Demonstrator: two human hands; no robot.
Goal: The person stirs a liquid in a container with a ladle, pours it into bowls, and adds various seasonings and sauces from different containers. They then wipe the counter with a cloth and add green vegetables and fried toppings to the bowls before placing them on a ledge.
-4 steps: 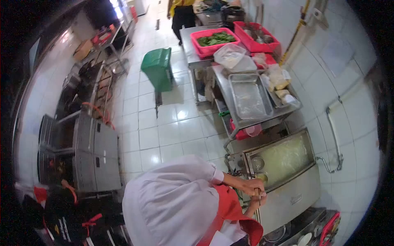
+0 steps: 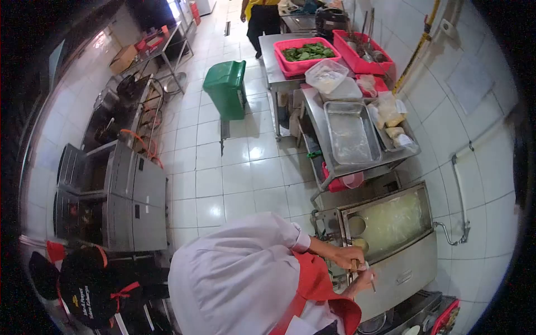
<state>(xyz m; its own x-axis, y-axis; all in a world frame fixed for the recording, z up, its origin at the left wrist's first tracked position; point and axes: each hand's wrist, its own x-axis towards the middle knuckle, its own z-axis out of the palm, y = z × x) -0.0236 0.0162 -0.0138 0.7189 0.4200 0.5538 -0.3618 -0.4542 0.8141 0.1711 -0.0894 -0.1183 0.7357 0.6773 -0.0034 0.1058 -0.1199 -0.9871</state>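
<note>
My left hand (image 2: pixel 347 257), bare below a rolled white sleeve, is closed around a small brown piece like a handle (image 2: pixel 354 266) at the near edge of a steel vat (image 2: pixel 391 251). Just below it, my right hand (image 2: pixel 362 281) is also closed, and a thin rod (image 2: pixel 373 286) sticks out beyond its fingers. Whether rod and handle are one tool is hidden by the fingers. Close by, inside the vat with pale, cloudy liquid (image 2: pixel 391 223), a round bowl-like thing (image 2: pixel 356 225) and a yellowish round thing (image 2: pixel 361 244) sit at the left end.
A steel table (image 2: pixel 335 151) beyond the vat bears a metal tray (image 2: pixel 352 134), bags and tubs. Farther off are a pink basket of leafy greens (image 2: pixel 307 52) and a green bin (image 2: pixel 226 89). Steel cabinets (image 2: pixel 128 201) stand left. Another person (image 2: pixel 263 25) stands at the far end.
The view has shifted a little, with the surroundings moving right in the picture. My right hand has turned slightly, and the thin rod now shows past its fingers.
</note>
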